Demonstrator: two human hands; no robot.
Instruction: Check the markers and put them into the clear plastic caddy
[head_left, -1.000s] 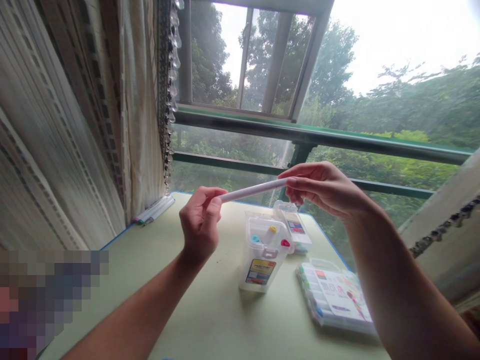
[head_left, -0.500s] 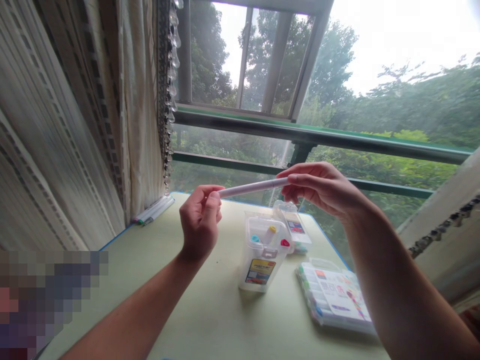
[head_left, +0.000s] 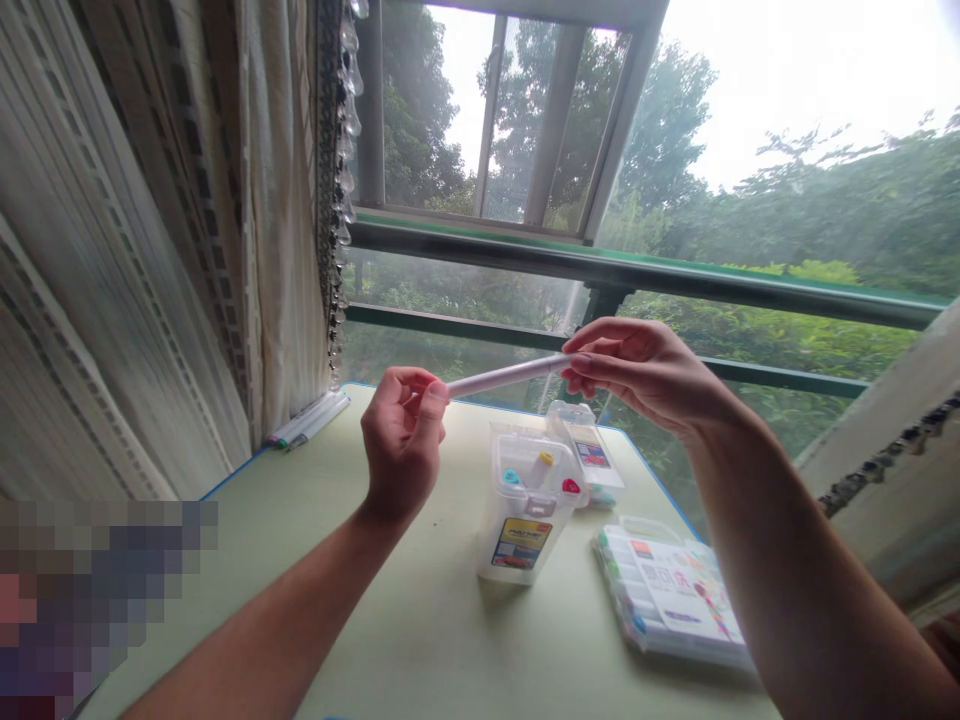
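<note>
A white marker pen [head_left: 504, 377] is held up above the table, tilted slightly with its right end higher. My left hand [head_left: 405, 435] is closed around its left end, thumb on top. At the other end, my right hand [head_left: 637, 372] pinches the marker between thumb and fingertips. Both ends of the pen are hidden by my fingers. Below it stands a clear plastic tub [head_left: 517, 510] with a "marker" label, holding a few markers with yellow, blue and red ends.
Behind the tub is another clear container [head_left: 600, 460]. A flat carry case of markers [head_left: 675, 590] lies at the right, partly behind my right forearm. Several white markers [head_left: 311, 420] rest on the table's [head_left: 405, 640] far left edge by the curtain [head_left: 277, 200]. A window rail [head_left: 675, 275] runs behind.
My right hand has shifted slightly left along the marker, and my left hand has moved a little to the right. Both still grip it.
</note>
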